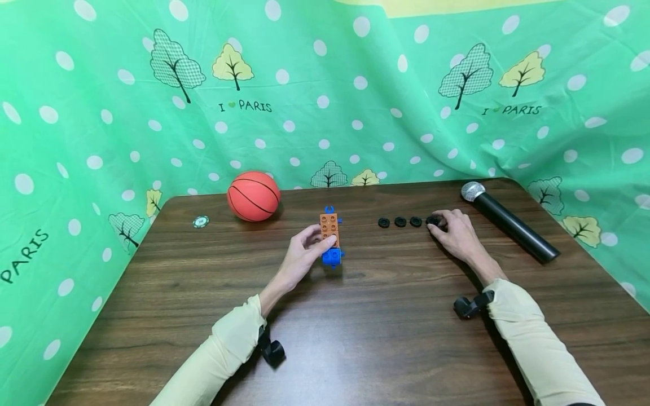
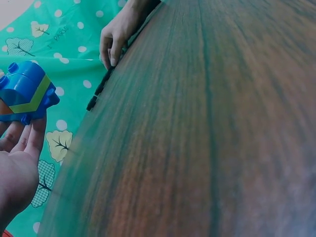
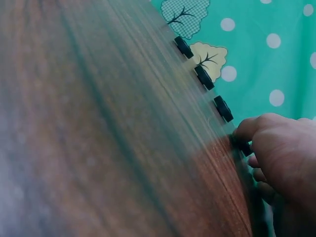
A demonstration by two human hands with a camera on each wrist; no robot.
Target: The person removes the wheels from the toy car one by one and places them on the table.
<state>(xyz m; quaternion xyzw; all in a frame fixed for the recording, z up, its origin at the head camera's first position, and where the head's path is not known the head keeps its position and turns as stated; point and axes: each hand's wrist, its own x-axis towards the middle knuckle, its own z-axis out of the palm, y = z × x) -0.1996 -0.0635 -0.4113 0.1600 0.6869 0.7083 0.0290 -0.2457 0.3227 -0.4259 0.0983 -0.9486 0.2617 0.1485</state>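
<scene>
My left hand [image 1: 299, 256] grips an orange and blue toy-brick car body [image 1: 329, 223], thumb across its studded face, raised over the table. Blue hook and pegs stick out from its ends and side; in the left wrist view its blue end [image 2: 24, 81] has a yellow-green stripe. At the right end of a row of small black toy wheels, my right hand [image 1: 459, 237] pinches a wheel [image 1: 433, 220] between thumb and fingers, low at the tabletop. Three other wheels [image 1: 400, 222] lie flat to its left, and in the right wrist view the nearest wheel [image 3: 223, 108] sits beside the fingertips.
A red basketball [image 1: 254, 196] stands at the back left, with a teal and white poker chip [image 1: 201, 221] left of it. The black microphone [image 1: 513, 225] lies slantwise right of my right hand. Behind the brown wooden table [image 1: 386, 338] hangs a green dotted cloth [image 1: 325, 73].
</scene>
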